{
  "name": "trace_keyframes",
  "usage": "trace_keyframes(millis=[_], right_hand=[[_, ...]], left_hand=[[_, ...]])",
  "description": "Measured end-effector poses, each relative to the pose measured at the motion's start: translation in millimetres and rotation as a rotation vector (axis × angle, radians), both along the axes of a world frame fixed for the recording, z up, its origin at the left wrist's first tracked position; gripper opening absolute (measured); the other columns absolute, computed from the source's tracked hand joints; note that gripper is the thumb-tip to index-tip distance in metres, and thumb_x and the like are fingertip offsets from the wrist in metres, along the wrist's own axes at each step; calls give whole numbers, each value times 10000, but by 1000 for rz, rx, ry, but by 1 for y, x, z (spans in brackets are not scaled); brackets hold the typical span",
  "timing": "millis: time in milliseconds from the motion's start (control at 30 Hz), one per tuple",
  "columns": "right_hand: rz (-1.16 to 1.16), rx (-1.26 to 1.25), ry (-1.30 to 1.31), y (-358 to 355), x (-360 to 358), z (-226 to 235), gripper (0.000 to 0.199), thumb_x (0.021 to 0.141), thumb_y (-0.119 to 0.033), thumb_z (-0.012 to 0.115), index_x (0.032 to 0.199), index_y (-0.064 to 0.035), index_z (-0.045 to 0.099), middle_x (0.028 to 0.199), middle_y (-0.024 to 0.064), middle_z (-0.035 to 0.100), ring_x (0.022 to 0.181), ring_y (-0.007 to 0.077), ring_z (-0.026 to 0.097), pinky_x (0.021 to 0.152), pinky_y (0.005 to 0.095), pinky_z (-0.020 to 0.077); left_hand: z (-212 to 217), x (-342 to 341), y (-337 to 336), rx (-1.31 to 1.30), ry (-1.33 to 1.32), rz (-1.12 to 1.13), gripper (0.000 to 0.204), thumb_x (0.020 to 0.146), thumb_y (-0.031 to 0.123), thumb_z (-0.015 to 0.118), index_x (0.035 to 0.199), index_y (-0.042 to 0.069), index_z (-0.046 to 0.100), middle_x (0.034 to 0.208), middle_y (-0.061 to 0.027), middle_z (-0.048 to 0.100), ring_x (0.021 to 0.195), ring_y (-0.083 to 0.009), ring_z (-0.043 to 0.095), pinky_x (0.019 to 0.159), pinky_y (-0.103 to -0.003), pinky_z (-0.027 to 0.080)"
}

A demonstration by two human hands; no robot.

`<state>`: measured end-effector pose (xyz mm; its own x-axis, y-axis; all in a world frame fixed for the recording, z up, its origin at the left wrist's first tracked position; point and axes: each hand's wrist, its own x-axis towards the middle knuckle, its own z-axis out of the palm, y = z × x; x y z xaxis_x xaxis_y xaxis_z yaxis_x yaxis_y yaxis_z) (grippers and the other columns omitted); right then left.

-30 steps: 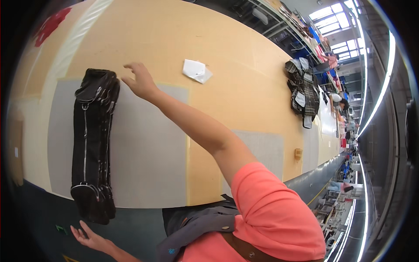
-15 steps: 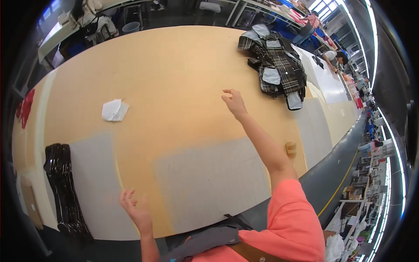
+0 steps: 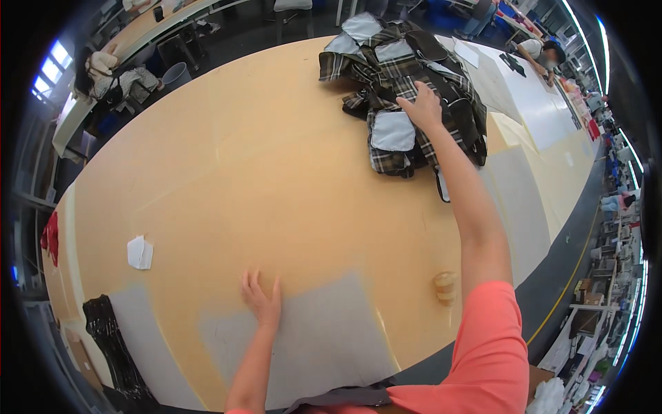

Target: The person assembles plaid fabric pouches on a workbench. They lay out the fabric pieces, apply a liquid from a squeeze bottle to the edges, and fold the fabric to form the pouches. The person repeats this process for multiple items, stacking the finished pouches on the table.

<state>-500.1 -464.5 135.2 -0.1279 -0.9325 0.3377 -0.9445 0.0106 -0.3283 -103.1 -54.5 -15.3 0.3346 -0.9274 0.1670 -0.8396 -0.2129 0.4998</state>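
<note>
1. Since half a second ago, the right hand [image 3: 422, 110] has gone from bare tabletop to the pile of plaid pieces [image 3: 386, 86].
2. That pile, dark plaid with pale grey patches, lies beneath and around the right hand, whose thumb and fingers stand apart; whether they touch the cloth, I cannot tell.
3. Well apart from it, nearer the body, the left hand [image 3: 261, 297] has its fingers spread, slightly blurred, at the far edge of a grey sheet [image 3: 324, 338] on the table [image 3: 262, 159].
4. Left of the left hand lies a folded white piece [image 3: 140, 253]; nearer the body on that side is a long black bundle [image 3: 116, 345].
5. Below the right hand, beside its forearm, sits a small tan block [image 3: 445, 288], blurred.
</note>
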Motion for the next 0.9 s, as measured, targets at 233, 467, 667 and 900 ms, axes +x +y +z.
trace_keyframes(millis=[233, 467, 667, 900], right_hand=[[-228, 225, 454, -92, -43, 3, 999, 684, -774, 586, 1271, 31, 509, 1259, 223, 560, 1210, 374, 497, 1003, 474, 379], [-227, 264, 342, -148, -44, -15, 1198, 546, -931, 519, 1223, 56, 583, 1306, 238, 533, 1244, 377, 487, 997, 492, 392], [-58, 148, 154, -167, -51, -40, 975, 614, -772, 662, 1055, 97, 641, 988, 235, 686, 992, 365, 654, 907, 490, 438], [434, 329, -655, -134, 16, -70, 364, 742, -279, 746, 896, 49, 706, 820, 107, 711, 715, 163, 648, 708, 300, 501]], left_hand=[[14, -12, 0, 171, -163, 3, 524, 833, 267, 652, 1294, 92, 474, 1416, -140, 379, 1369, -340, 289, 1120, -544, 170], [8, -9, 0, 223, -213, -19, 524, 816, 231, 620, 1296, 81, 474, 1429, -181, 364, 1375, -381, 275, 1118, -570, 152], [11, -13, -5, 233, -236, -35, 544, 812, 244, 609, 1310, 81, 461, 1437, -190, 349, 1379, -394, 261, 1118, -579, 141], [11, -19, -5, 250, -252, -25, 534, 821, 240, 605, 1313, 94, 456, 1442, -183, 330, 1386, -381, 246, 1119, -575, 145]])
